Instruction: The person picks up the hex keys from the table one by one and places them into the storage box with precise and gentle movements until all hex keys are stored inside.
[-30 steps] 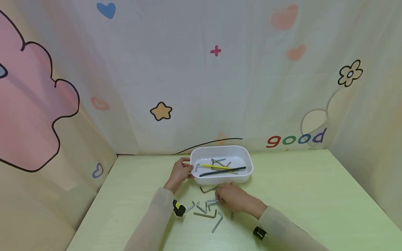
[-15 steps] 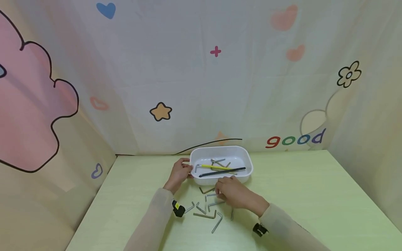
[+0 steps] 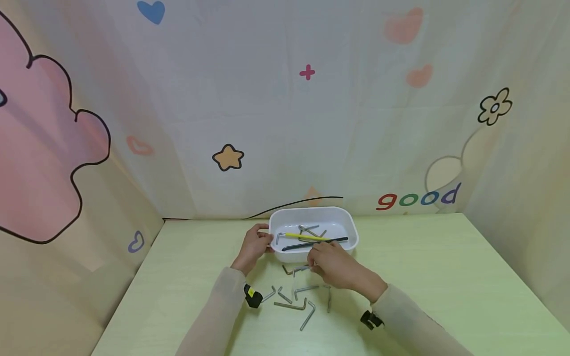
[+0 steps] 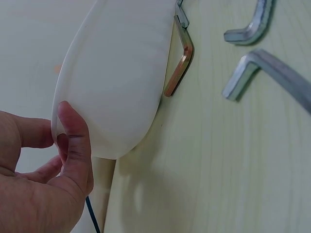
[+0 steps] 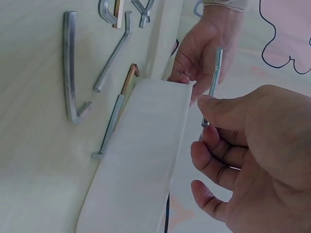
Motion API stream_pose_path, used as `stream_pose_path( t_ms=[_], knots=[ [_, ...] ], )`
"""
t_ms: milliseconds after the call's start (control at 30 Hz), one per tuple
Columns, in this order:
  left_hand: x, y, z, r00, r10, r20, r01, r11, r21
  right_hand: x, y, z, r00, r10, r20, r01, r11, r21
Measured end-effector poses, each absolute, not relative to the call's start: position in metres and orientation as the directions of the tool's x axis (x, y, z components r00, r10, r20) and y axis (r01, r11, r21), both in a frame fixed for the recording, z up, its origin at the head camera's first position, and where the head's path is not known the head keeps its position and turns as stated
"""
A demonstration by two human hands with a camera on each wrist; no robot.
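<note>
My left hand [image 3: 255, 245] pinches the left rim of a white plastic tub [image 3: 329, 213] between thumb and fingers. My right hand [image 3: 336, 267] is in front of the tub's near wall. A silver hex key [image 5: 216, 73] is pinched between its thumb and index finger, raised beside the rim in the right wrist view. Inside the tub lie a yellow-sleeved hex key [image 3: 298, 236], a black hex key [image 3: 296, 246] and several plain ones. A brass hex key [image 4: 184, 58] rests on the table right beside the tub, with a silver hex key [image 5: 112, 126] against it.
Several more hex keys are scattered on the pale table [image 3: 423, 277] in front of the tub, among them a brass hex key [image 3: 289, 306] and a silver hex key [image 3: 308, 316]. Behind the tub hangs a printed curtain [image 3: 267, 99].
My right hand has picked up a silver hex key from the table and moved up toward the tub with it. My left hand stays at the tub's rim.
</note>
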State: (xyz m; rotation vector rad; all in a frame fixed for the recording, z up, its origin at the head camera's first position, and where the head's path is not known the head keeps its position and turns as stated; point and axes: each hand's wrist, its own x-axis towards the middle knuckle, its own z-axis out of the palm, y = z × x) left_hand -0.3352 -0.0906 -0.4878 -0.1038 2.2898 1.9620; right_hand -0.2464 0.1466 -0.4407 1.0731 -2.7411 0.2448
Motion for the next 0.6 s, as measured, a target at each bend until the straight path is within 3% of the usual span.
stream_pose_path(
  t_ms=[600],
  knots=[
    [-0.336,-0.091,-0.487,-0.988,0.029,-0.149,-0.143,0.151,0.978,-0.261,0.151,-0.412,-0.748,-0.616,0.249,-0.648,0.759,-0.069]
  ],
)
